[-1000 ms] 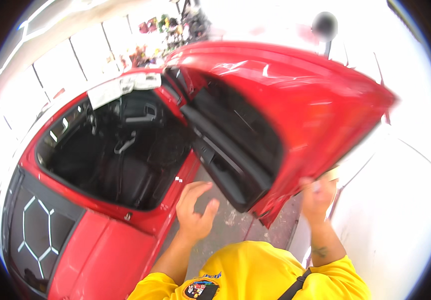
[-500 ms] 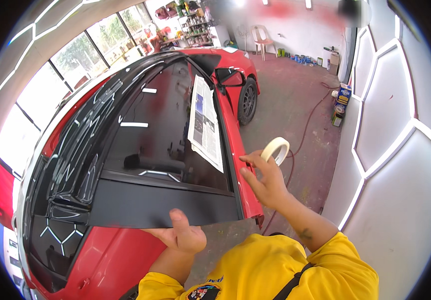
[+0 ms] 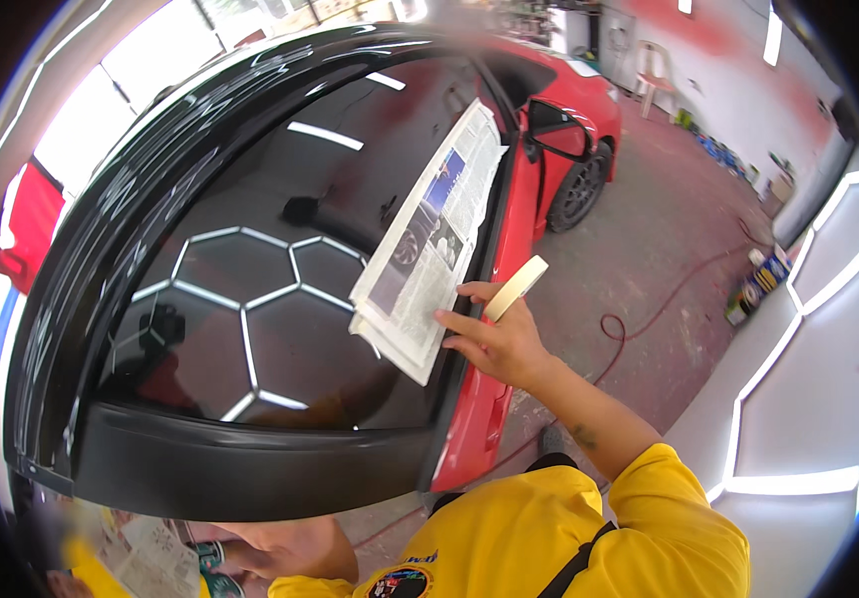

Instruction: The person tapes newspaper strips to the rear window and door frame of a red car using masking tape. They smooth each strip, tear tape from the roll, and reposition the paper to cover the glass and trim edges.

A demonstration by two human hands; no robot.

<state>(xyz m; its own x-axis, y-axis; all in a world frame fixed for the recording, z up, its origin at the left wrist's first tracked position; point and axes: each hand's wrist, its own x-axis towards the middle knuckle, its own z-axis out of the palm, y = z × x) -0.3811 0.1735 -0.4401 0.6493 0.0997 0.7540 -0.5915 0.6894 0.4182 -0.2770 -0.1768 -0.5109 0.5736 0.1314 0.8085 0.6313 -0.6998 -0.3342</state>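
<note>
My right hand (image 3: 504, 344) carries a cream roll of masking tape (image 3: 516, 287) hooked on its fingers. Its fingertips are at the right edge of a folded newspaper sheet (image 3: 420, 254), which lies along the lower part of the dark car window (image 3: 270, 229); whether they press on it, I cannot tell. The window belongs to a red car door (image 3: 477, 424) that stands open. My left hand (image 3: 285, 538) is low, just under the door's black frame edge (image 3: 250, 468), which hides its fingers.
A side mirror (image 3: 557, 132) and front wheel (image 3: 581, 187) stand beyond the door. A dark red hose (image 3: 614, 329) curls across the floor. Cans (image 3: 763, 279) stand by the right wall. At lower left are newspaper (image 3: 155, 558) and something green, partly blurred.
My view has moved closer to the window. My right hand has gone left to the newspaper's edge, tape roll turned edge-on. My left hand has dropped lower, mostly behind the frame edge.
</note>
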